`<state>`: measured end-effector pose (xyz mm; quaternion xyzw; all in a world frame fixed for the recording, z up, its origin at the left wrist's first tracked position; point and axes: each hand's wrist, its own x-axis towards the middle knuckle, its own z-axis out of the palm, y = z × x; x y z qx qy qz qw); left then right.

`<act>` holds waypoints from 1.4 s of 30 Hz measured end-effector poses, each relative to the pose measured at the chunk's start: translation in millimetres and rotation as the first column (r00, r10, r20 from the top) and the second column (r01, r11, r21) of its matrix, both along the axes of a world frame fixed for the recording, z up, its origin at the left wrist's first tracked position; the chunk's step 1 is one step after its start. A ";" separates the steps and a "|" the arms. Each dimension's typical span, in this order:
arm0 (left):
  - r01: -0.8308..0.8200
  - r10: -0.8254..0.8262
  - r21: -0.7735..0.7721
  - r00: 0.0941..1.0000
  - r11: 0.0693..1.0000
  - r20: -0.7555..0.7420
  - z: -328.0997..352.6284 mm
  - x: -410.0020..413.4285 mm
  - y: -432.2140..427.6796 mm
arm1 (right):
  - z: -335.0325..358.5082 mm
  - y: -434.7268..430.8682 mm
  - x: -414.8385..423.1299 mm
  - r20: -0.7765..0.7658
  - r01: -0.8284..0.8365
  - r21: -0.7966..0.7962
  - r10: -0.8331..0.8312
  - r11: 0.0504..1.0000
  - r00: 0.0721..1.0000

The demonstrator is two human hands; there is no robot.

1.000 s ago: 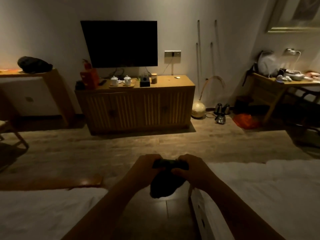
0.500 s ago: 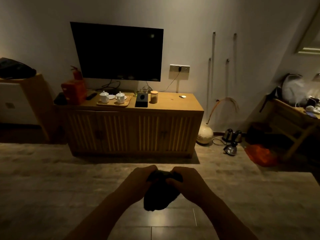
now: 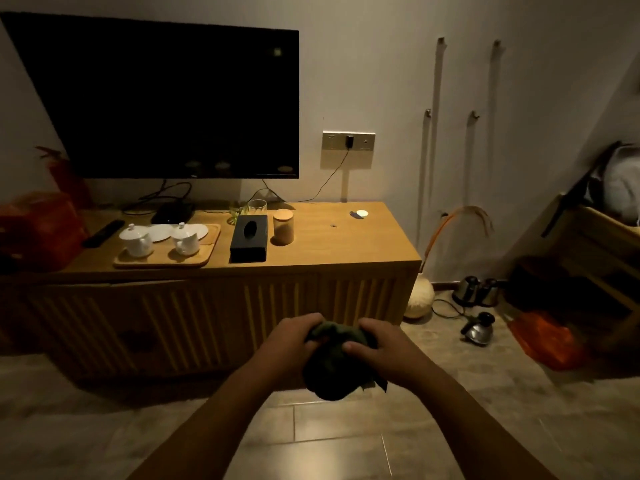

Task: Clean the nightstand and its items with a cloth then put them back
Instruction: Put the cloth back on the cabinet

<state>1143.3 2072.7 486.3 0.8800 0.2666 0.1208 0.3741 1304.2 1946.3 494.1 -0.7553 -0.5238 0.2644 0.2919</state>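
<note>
A dark green cloth [image 3: 334, 370] hangs bunched between my two hands, in front of me at waist height. My left hand [image 3: 289, 339] grips its upper left part and my right hand [image 3: 384, 348] grips its upper right part. Just beyond my hands stands a long wooden cabinet [image 3: 346, 244]. On its top sit a wooden tray [image 3: 207, 249] with two white lidded cups [image 3: 136, 240], a black tissue box [image 3: 250, 237], a wooden-lidded jar [image 3: 283, 226], two glasses [image 3: 257, 206] and a remote [image 3: 103, 233].
A large dark TV [image 3: 166, 98] hangs above the cabinet, with a wall socket [image 3: 348, 141] and cable to its right. A red bag [image 3: 38, 226] is at the cabinet's left end. Kettles [image 3: 476, 311], an orange bag [image 3: 547, 341] and a wooden table [image 3: 602, 244] stand right.
I have moved forward, away from the beds and up close to the wooden cabinet. Both hands stay on the cloth throughout.
</note>
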 end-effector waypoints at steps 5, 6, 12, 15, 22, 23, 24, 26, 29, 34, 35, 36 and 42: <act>-0.061 0.061 -0.077 0.998 0.995 -0.004 -20.9 91.2 105.0 | -20.3 103.0 103.2 -0.189 -0.032 -0.072 0.018 0.997 0.982; -0.074 0.074 -0.086 0.997 0.994 -0.013 -28.0 115.3 130.6 | -27.4 129.8 127.9 -0.199 -0.025 -0.081 0.009 0.996 0.980; -0.255 0.245 -0.150 0.966 0.955 -0.084 -55.6 225.2 248.5 | -61.2 267.1 242.2 -0.227 0.025 -0.075 -0.041 0.997 0.973; -0.339 0.319 -0.265 0.941 0.903 -0.118 -70.6 260.6 296.1 | -80.7 322.6 280.8 -0.271 0.054 -0.133 -0.089 0.990 0.959; -0.461 0.399 -0.442 0.887 0.769 -0.233 -133.7 314.1 390.8 | -150.8 424.4 326.6 -0.236 0.204 -0.227 -0.257 0.952 0.937; -0.477 0.410 -0.418 0.879 0.773 -0.245 -142.8 320.2 400.6 | -159.4 434.8 329.4 -0.216 0.226 -0.235 -0.277 0.945 0.936; -0.485 0.411 -0.385 0.873 0.785 -0.262 -155.1 327.6 414.4 | -169.9 448.2 333.2 -0.195 0.247 -0.247 -0.298 0.937 0.934; -0.477 0.394 -0.336 0.873 0.812 -0.287 -175.3 338.7 435.8 | -186.4 467.8 337.4 -0.158 0.288 -0.270 -0.337 0.919 0.928; -0.442 0.346 -0.287 0.879 0.850 -0.327 -200.5 352.6 466.0 | -207.7 489.2 342.1 -0.072 0.329 -0.306 -0.366 0.893 0.928; -0.284 0.221 -0.082 0.871 0.955 -0.439 -230.6 358.4 492.1 | -233.5 508.4 340.2 0.103 0.357 -0.393 -0.345 0.847 0.933; -0.241 0.203 -0.020 0.860 0.970 -0.468 -233.7 359.1 492.8 | -235.5 511.4 340.3 0.137 0.368 -0.391 -0.342 0.844 0.930; -0.201 0.192 0.036 0.845 0.979 -0.500 -235.8 360.1 493.3 | -237.3 513.3 340.0 0.161 0.382 -0.389 -0.346 0.838 0.924; -0.041 0.148 0.228 0.868 0.973 -0.474 -210.5 381.0 486.3 | -222.7 501.2 335.5 0.182 0.472 -0.356 -0.436 0.806 0.881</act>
